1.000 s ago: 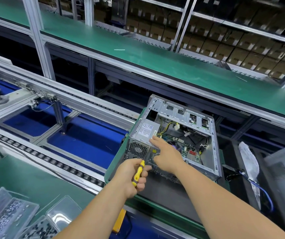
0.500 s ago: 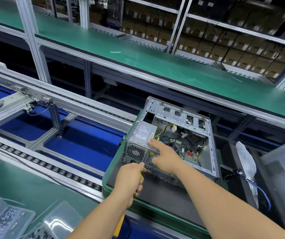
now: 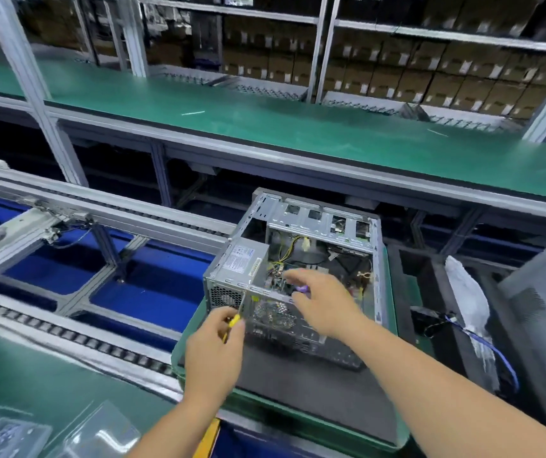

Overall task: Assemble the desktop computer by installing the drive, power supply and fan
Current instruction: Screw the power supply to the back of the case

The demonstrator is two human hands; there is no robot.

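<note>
An open grey computer case [image 3: 318, 219] lies on a dark mat [image 3: 298, 385] in a green-edged carrier. The power supply [image 3: 242, 262], a grey box with a white label, sits in the case's left near corner. My left hand [image 3: 214, 355] grips a yellow-handled screwdriver [image 3: 233, 320] whose shaft points up at the case's rear panel beside the power supply's grille. Over the case's near edge hovers my right hand [image 3: 323, 299], fingers spread and holding nothing, above the motherboard and its yellow cables.
A conveyor with roller rails [image 3: 67, 328] and blue floor panels runs on the left. Clear plastic trays [image 3: 10, 434] of small parts sit at the lower left. A white bagged part with a blue cable [image 3: 469, 312] and a grey panel [image 3: 545, 312] lie to the right. A green shelf [image 3: 265, 123] spans behind.
My right hand has lifted off the power supply's corner and spread its fingers over the case. My left hand has raised the screwdriver's tip to the rear panel.
</note>
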